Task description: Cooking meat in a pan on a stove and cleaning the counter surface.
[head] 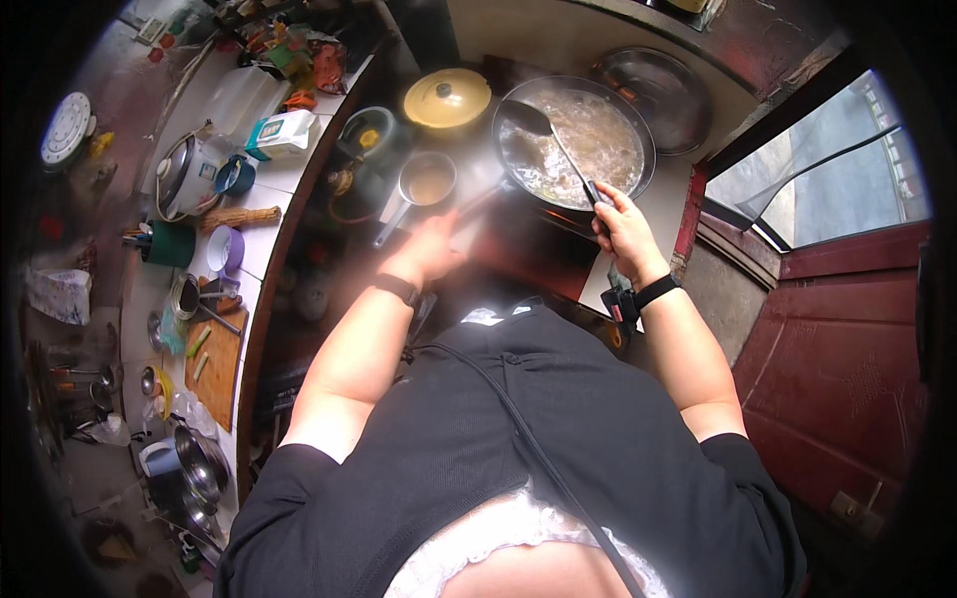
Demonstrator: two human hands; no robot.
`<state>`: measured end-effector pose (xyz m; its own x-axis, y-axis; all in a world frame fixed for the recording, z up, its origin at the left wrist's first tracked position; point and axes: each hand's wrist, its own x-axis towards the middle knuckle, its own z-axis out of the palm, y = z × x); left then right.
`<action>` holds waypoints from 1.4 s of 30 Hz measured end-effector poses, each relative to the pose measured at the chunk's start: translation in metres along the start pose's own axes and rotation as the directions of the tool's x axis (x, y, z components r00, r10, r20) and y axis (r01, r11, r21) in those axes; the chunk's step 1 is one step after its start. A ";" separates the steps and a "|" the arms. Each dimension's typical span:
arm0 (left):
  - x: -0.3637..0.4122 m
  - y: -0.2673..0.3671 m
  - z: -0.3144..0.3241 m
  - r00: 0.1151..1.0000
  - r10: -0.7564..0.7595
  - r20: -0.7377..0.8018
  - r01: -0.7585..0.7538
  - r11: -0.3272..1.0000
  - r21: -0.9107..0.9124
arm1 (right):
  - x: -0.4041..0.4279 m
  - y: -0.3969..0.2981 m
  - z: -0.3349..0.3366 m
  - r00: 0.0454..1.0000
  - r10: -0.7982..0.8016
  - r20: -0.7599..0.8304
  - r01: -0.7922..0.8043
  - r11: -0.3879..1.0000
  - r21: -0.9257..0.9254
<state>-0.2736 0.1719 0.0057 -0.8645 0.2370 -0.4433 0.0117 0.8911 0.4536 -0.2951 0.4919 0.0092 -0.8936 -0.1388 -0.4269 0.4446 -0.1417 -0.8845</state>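
Observation:
A wide metal pan point(649, 142) full of bubbling, pale brown liquid and food stands on the stove. My right hand point(624, 228) is closed round the black grip of a turner point(572, 155); its dark blade lies over the upper left of the pan. My left hand point(436, 247) is blurred, below the pan's long handle point(478, 205) and right of a small ladle point(404, 220). Whether its fingers touch either handle cannot be told. The ladle's bowl holds brownish liquid. Steam or haze blurs this area.
A yellow lid point(447, 93) lies behind the ladle, and a large metal lid point(673, 101) leans behind the pan. On the left counter are a rice cooker point(196, 176), a purple cup point(224, 248), a wooden cutting board point(220, 374) with green stalk pieces, and metal pans point(200, 463).

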 end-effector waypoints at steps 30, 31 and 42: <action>0.001 -0.008 0.007 0.999 -0.012 -0.042 0.014 0.999 0.053 | 0.041 -0.022 0.006 0.994 -0.020 -0.103 0.009 0.994 -0.111; 0.000 -0.008 0.007 0.999 -0.011 -0.043 0.014 0.999 0.052 | 0.042 -0.018 0.003 0.993 -0.053 -0.106 0.036 0.988 -0.150; 0.004 -0.011 0.011 0.998 0.007 -0.059 -0.004 0.998 0.057 | 0.057 -0.018 0.003 0.897 -0.434 0.089 0.312 0.476 -0.822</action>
<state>-0.2720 0.1670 -0.0099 -0.8926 0.2203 -0.3935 0.0439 0.9108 0.4105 -0.3533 0.4839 0.0012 -0.9886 -0.1499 0.0173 -0.1179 0.6953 -0.7090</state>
